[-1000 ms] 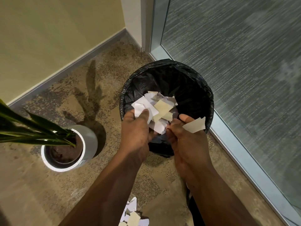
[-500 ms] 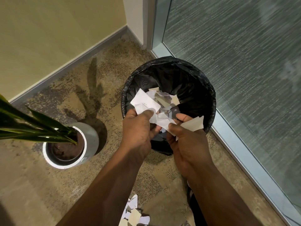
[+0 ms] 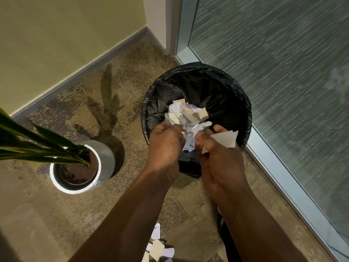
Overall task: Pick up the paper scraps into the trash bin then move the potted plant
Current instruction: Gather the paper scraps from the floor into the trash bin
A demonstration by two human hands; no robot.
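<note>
A round trash bin [image 3: 236, 95] with a black liner stands on the carpet by the glass wall. White and tan paper scraps [image 3: 186, 113] lie inside it. My left hand [image 3: 164, 146] and my right hand [image 3: 219, 157] hover over the bin's near rim, side by side. Crumpled white scraps sit between the fingers of both hands, and a larger pale scrap [image 3: 224, 138] sticks out of my right hand. More scraps [image 3: 157, 246] lie on the floor between my forearms. The potted plant [image 3: 81, 167], long green leaves in a white pot, stands left of the bin.
A yellow wall with a grey baseboard [image 3: 75, 76] runs behind the plant. A glass partition with a metal frame [image 3: 283, 178] borders the bin on the right. Speckled tan carpet [image 3: 47, 214] stretches in front of the pot.
Scraps have dropped from my hands into the bin, where they lie lower and more spread out. Both hands stay over the near rim, still pinching some paper.
</note>
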